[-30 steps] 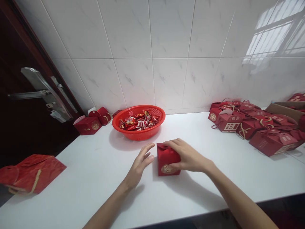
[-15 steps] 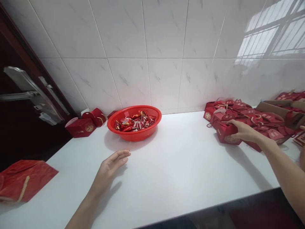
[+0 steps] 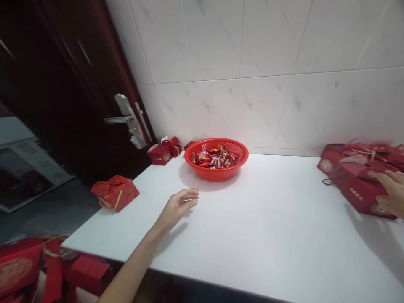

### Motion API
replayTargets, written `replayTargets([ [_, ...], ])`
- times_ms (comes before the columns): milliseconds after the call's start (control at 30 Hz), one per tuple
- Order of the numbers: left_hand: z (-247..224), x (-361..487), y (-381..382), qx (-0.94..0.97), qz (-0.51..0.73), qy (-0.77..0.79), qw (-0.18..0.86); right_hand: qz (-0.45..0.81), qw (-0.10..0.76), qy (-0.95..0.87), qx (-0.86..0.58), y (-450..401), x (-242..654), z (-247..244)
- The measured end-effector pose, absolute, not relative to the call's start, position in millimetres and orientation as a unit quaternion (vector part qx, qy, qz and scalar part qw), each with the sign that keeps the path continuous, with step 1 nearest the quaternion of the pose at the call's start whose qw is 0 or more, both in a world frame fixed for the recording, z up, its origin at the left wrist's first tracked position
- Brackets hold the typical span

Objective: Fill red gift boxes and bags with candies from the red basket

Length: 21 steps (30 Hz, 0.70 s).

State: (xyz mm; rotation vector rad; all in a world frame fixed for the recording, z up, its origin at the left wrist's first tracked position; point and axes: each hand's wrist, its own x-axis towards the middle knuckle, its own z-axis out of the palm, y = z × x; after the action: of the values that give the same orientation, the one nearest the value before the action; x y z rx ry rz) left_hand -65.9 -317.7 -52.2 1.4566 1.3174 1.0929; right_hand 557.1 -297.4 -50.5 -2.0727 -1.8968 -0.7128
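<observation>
My left hand (image 3: 179, 206) hovers over the white table, fingers slightly curved, thumb apart, holding nothing. Nearest to it is a red plastic basket (image 3: 217, 174) with small red-wrapped candies (image 3: 216, 158) inside. At the right edge of the view, my right hand (image 3: 393, 191) is on a red gift box (image 3: 356, 189), with fingers over its top and the thumb at its front. That hand is partly cut off by the frame. The box stands against a group of similar red boxes (image 3: 328, 160).
Behind the white table (image 3: 268, 227) rises a tiled wall. Small red boxes (image 3: 160, 154) stand by the door handle (image 3: 126, 119). An orange-red box (image 3: 117, 193) with a cord sits at the left edge. More red boxes (image 3: 88, 269) lie below the table, lower left.
My view has turned left, so the basket and table appear further right and the boxes below the table show. My right hand stays at the gift box; the left remains raised and empty.
</observation>
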Motion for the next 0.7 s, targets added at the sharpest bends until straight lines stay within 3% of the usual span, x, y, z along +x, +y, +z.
replayTargets([
  [67, -51, -68, -317, 0.588, 0.437, 0.536, 0.42, -0.235, 0.13, -0.671, -0.692, -289, 540, -52],
  [200, -39, -76, -306, 0.619, 0.452, 0.531, 0.36, -0.193, 0.227, -0.772, -0.561, -277, 455, -60],
  [367, -5, -95, -287, 0.624, 0.495, 0.533, 0.285, -0.038, 0.284, -0.882, -0.375, -307, 304, -78],
  [567, 43, -130, -285, 0.615, 0.483, 0.586, 0.213, 0.163, 0.158, -0.961, -0.16, -363, 193, -94],
  [700, 60, -164, -289, 0.585, 0.472, 0.635, 0.18, 0.199, 0.124, -0.964, -0.125, -376, 171, -107],
])
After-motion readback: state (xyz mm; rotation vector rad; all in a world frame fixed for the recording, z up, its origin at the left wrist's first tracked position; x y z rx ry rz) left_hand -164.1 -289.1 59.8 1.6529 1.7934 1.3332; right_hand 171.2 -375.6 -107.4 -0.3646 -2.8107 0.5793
